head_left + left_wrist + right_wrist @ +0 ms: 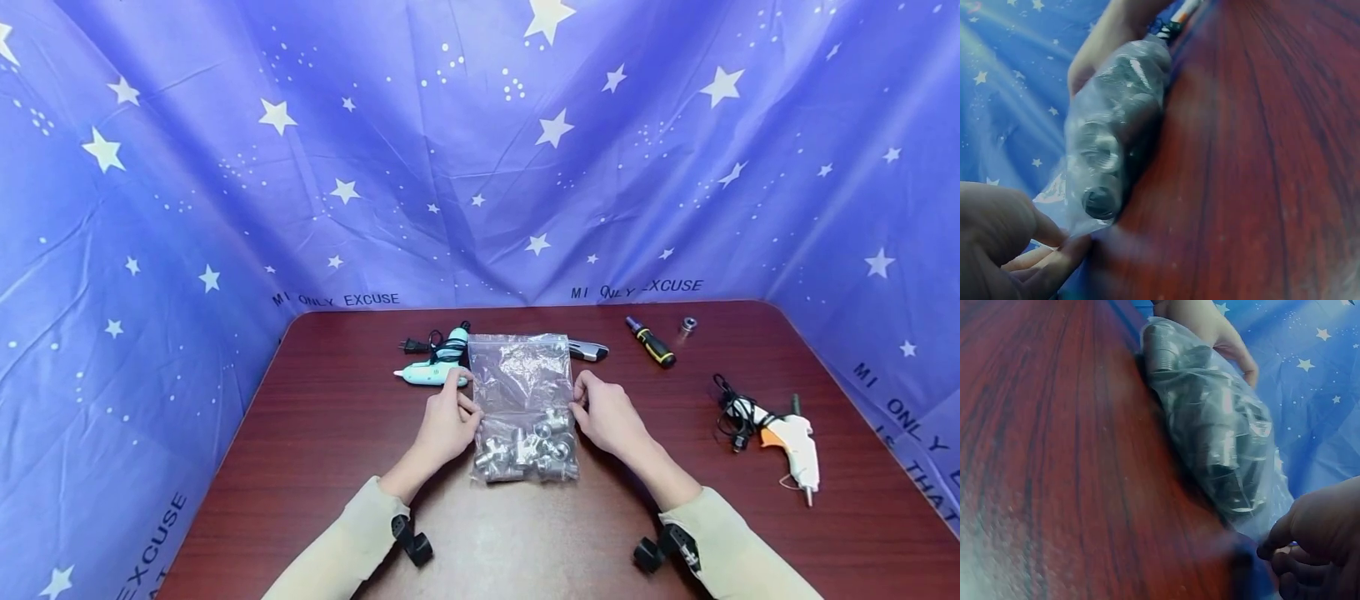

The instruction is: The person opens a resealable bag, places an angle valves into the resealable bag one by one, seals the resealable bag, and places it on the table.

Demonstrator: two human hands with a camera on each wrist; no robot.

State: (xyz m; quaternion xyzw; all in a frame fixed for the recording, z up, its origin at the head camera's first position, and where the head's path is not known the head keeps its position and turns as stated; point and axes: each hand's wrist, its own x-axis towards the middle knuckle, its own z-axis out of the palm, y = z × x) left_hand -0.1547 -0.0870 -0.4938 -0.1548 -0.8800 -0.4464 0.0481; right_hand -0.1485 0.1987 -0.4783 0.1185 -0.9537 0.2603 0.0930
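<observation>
A clear plastic bag (522, 392) with several metal fittings (525, 452) in its lower part stands upright on the dark red table (322, 433). My left hand (448, 417) pinches the bag's left edge and my right hand (603, 410) pinches its right edge, about halfway up. In the left wrist view the bag (1113, 140) bulges with fittings against the tabletop, my left fingers (1054, 265) at its edge. The right wrist view shows the bag (1216, 431) from the other side, with my right fingers (1294, 553) curled at its edge.
A teal glue gun (435, 367) with a black cord lies behind the bag on the left. A grey tool (588, 352), a black and yellow screwdriver (651, 342) and a small metal socket (687, 324) lie at the back right. A white glue gun (787, 437) lies far right.
</observation>
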